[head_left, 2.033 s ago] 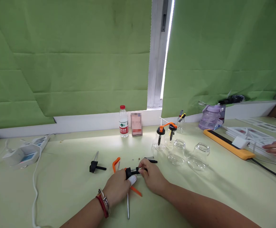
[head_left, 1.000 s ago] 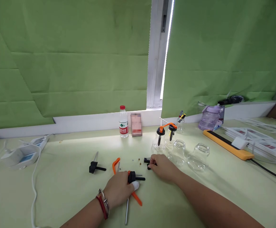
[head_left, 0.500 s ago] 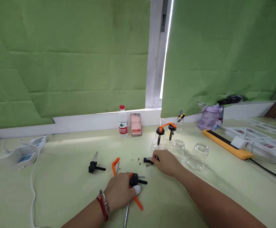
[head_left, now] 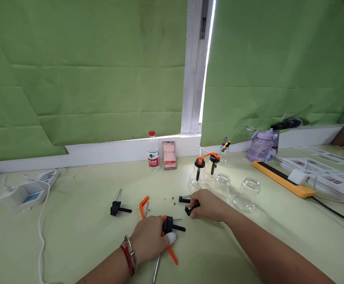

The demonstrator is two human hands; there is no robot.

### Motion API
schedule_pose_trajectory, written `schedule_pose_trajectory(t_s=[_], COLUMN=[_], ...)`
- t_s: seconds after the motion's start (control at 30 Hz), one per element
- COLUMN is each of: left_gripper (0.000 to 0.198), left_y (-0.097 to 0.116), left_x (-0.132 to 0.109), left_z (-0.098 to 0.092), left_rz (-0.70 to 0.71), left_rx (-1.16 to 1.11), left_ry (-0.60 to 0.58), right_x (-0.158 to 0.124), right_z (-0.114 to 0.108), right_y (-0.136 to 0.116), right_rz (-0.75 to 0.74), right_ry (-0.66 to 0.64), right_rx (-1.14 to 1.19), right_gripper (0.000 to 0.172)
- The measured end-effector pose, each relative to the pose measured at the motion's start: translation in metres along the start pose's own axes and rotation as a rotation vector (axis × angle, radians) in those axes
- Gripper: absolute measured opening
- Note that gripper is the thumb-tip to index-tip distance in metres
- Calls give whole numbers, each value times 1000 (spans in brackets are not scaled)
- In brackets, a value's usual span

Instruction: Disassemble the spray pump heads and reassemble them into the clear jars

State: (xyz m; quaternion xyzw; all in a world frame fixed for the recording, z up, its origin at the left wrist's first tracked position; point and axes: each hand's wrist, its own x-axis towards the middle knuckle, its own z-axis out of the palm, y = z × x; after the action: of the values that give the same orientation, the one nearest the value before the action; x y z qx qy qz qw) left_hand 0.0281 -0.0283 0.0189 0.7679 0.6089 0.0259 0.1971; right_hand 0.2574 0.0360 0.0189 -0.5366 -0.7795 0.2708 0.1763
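Observation:
My left hand (head_left: 151, 238), with a white covering on the thumb, is closed round a black plastic cap piece (head_left: 168, 225) with a jutting arm and a thin metal rod. An orange strip (head_left: 172, 255) and a metal shaft (head_left: 157, 269) stick out beneath that hand. My right hand (head_left: 209, 203) pinches a small black plastic part (head_left: 188, 211) just above the table. Beside its fingers lie a black tube (head_left: 184, 200) and a coil spring (head_left: 186, 196). Tiny brass-coloured pieces (head_left: 173, 200) lie to their left. A curved orange lever (head_left: 144, 205) rests beyond my left hand.
Another black cap piece (head_left: 116, 208) lies on the left. Glass jars (head_left: 250, 191) stand at right, two topped with black-and-orange fittings (head_left: 200, 161). Behind are a water bottle (head_left: 153, 156) and a small box (head_left: 169, 156). An orange power strip (head_left: 282, 179) lies at far right.
My right hand has shifted slightly toward me, and the small black part in its fingers now shows. The cap piece in my left hand has moved slightly right.

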Motion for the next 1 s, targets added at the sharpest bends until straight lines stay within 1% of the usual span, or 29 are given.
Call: schedule_pose_trajectory(t_s=[0.07,0.17,0.27,0.33,0.47,0.53,0.6,0.7,0.8,0.87,0.93,1.0], left_gripper=[30,27,26,25,25,26,27,28,27,26,26,27], left_y=[1,2,4,4,5,5,6,6,5,5,5,7], left_x=[-2,-5,-7,-7,-8,-8,-8,-8,-8,-8,-9,-11], left_z=[0,1,2,1,1,0,1,1,1,1,0,0], left_rz=[54,165,236,254,272,276,271,265,270,279,309,362], left_rx=[34,84,127,139,133,131,137,154,158,150,145,160], left_ry=[-12,-37,-62,-66,-58,-54,-51,-53,-52,-49,-52,-61], right_x=[1,5,10,11,12,12,13,15,16,16,15,12], right_z=[5,11,15,17,21,22,23,24,23,22,22,26], right_y=[0,3,6,8,9,10,11,14,18,18,13,4], right_rz=[-35,-107,-149,-161,-220,-268,-316,-356,-363,-372,-389,-421], right_ry=[5,65,75,85,101,68,5,-50,-30,-16,-3,16], right_rx=[-40,-84,-103,-105,-41,-11,1,11,7,-9,-36,-68], right_gripper=[9,10,10,14,30,41,49,48,44,46,49,48])
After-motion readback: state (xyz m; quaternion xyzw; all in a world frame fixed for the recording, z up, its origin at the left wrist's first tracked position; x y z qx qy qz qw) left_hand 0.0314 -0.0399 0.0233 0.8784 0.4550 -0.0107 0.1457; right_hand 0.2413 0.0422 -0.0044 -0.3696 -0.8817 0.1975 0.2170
